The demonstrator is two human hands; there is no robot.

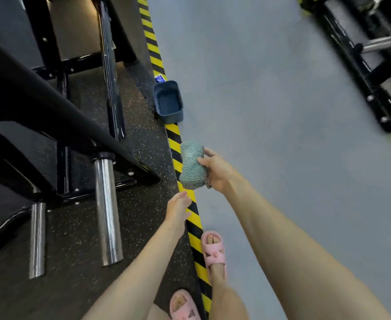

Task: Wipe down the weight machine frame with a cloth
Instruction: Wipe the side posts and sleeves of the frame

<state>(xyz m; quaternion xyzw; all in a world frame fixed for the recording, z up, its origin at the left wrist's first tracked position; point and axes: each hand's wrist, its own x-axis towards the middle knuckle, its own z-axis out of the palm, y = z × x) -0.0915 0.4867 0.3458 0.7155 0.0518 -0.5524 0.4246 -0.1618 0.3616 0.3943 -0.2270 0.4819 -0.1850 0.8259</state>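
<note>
Teal and bumpy, the cloth (pixel 192 165) is folded into a thick pad, and a dark net edge is seen on it. It is gripped by the right hand (pixel 217 172), with the thumb on one side and the fingers curled round the other. It is held in the air over the yellow and black striped tape (pixel 191 218). The left hand (pixel 178 211) is held flat with straight fingers, and nothing is held in it. The black metal frame (pixel 51 107) of the weight machine is seen to the left, apart from the cloth. Round shiny steel pegs (pixel 107 211) stick out from it. A speckled rubber mat (pixel 139 125) is laid under it. A blue plastic tub (pixel 169 101) with rounded corners is set on the tape, beside the smooth grey floor (pixel 259 88). Pink slippers (pixel 214 250) are worn.
</note>
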